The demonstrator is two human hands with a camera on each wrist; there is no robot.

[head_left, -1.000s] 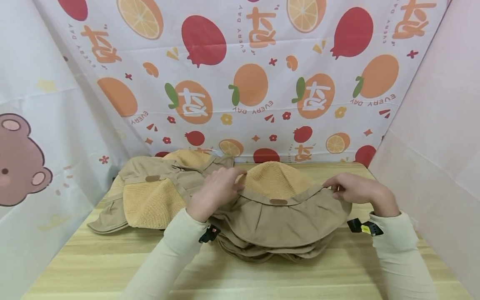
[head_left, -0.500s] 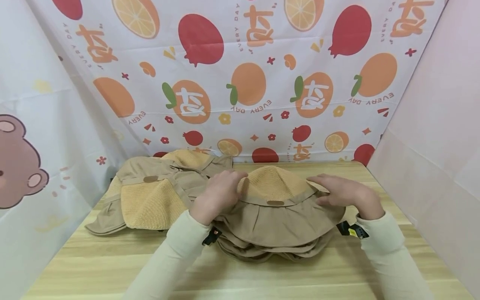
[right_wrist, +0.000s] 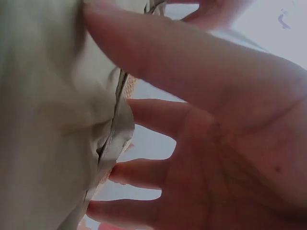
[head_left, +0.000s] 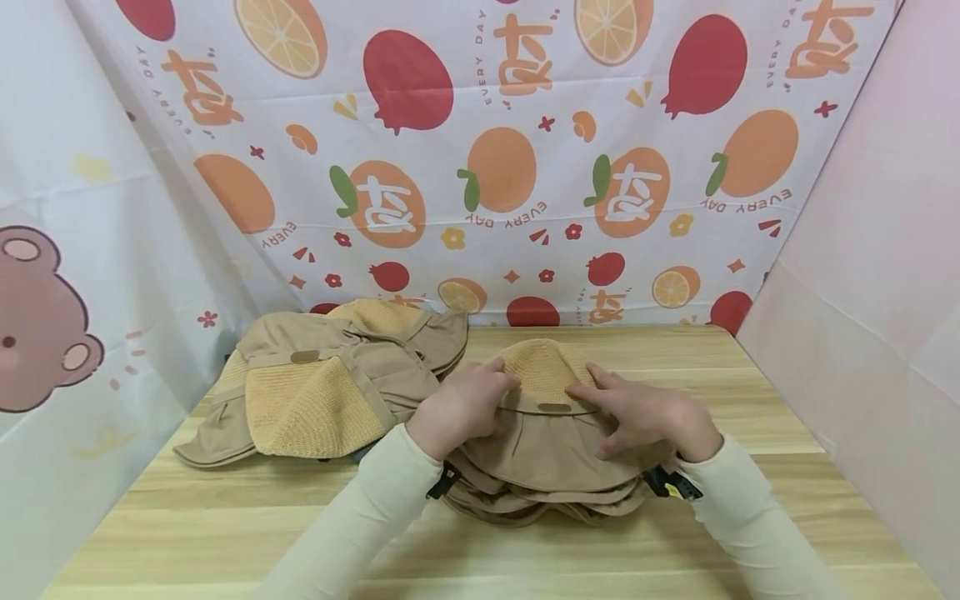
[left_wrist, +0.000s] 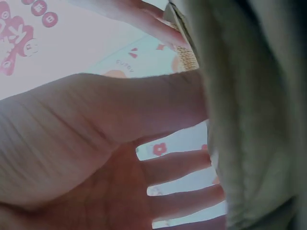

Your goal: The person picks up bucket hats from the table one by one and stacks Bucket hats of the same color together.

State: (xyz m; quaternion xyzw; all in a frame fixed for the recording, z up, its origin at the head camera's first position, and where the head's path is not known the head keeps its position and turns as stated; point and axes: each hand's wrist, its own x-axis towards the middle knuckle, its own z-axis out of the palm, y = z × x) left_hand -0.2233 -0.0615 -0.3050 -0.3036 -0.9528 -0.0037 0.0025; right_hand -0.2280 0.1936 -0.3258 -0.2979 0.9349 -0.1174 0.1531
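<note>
A sun hat with a yellow woven crown (head_left: 546,367) and a wide khaki cloth brim (head_left: 558,454) lies on top of a stack of similar hats. My left hand (head_left: 461,404) touches its left side where crown and brim meet, fingers extended. On the opposite side, my right hand (head_left: 648,412) rests with spread fingers on the crown and thumb on the brim. Both wrist views show nearly straight fingers against the khaki cloth (right_wrist: 53,124), with gaps between them. A small brown tag (head_left: 555,407) sits on the hat's band, between the hands.
More khaki and yellow hats (head_left: 311,408) lie overlapping at the left of the wooden table (head_left: 240,542). Behind stands a fruit-printed curtain (head_left: 480,92). Pale sheets hang on both sides, the left one printed with a bear (head_left: 41,325).
My right hand has let go of the brim's right edge and moved left onto the crown. My left hand has shifted slightly right. The crown looks lower and narrower.
</note>
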